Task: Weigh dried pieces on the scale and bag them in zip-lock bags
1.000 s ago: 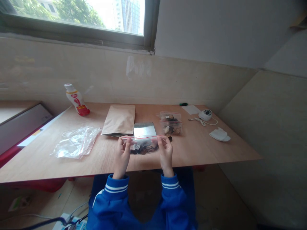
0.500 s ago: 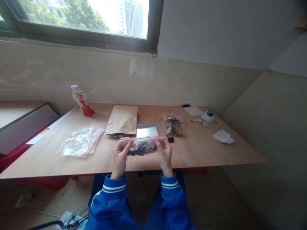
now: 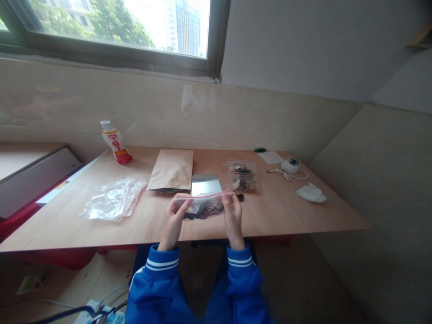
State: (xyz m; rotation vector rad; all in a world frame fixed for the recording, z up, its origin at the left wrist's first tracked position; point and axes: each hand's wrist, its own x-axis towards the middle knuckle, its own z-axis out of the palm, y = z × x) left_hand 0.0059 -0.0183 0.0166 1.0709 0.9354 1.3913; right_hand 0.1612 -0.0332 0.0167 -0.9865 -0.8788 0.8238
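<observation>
Between my two hands hangs a clear zip bag [image 3: 204,210] with a red strip along its top and dark, dried-looking bits inside. My left hand [image 3: 174,216] pinches its left top corner, while my right hand [image 3: 232,213] grips the right end of the strip. Just behind the bag lies a flat, shiny silver plate or device [image 3: 205,183], its near part hidden. Beyond my right hand are two filled zip bags [image 3: 243,182] and a small dark round thing [image 3: 240,197] on the table.
Left on the wooden table [image 3: 270,216] lie clear plastic bags [image 3: 113,200], with a bottle [image 3: 116,143] behind them. A brown paper pouch [image 3: 172,170] sits in the middle. Rightward are a white fan-like device [image 3: 290,165] with cable, crumpled white tissue [image 3: 311,192], paper [image 3: 271,157] and a green-handled tool [image 3: 259,150].
My left hand has slid a little to the right along the strip, toward my right hand. The bag stays held at both ends and the table things stay put.
</observation>
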